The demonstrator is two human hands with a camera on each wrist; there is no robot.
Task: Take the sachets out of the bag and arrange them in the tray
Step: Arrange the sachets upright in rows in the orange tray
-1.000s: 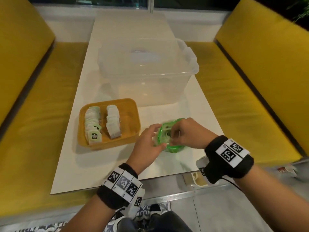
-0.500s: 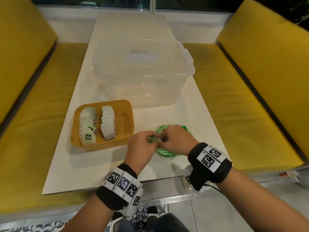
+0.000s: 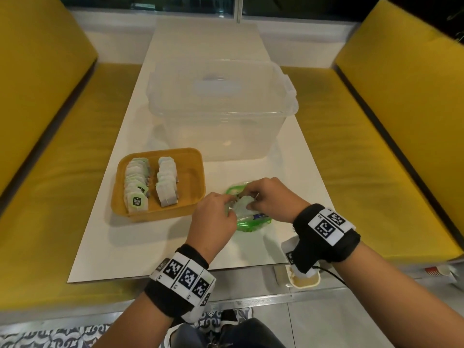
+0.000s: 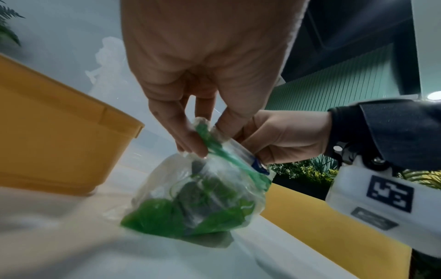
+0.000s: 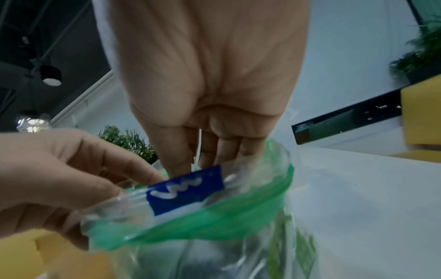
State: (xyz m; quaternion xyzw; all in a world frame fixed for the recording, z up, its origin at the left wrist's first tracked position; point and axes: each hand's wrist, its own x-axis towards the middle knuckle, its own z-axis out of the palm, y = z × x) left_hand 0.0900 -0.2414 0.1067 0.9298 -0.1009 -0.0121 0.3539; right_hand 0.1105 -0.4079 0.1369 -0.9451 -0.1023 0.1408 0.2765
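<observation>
- Notably, head view: both hands have drawn nearer since a second ago, and the bag (image 3: 247, 217) sits lower centre on the white desk (image 3: 155, 237). The left hand (image 3: 213, 217) and right hand (image 3: 270, 197) are working its mouth, so another sachet looks due. The amber tray (image 3: 193, 197), centre left, holds two rows of papery sachets (image 3: 150, 184).
- Left wrist view: fingers (image 4: 188, 145) pinch the crinkled green-rimmed film.
- Right wrist view: fingers (image 5: 176, 162) dip inside the bag; what they hold cannot be told.
</observation>
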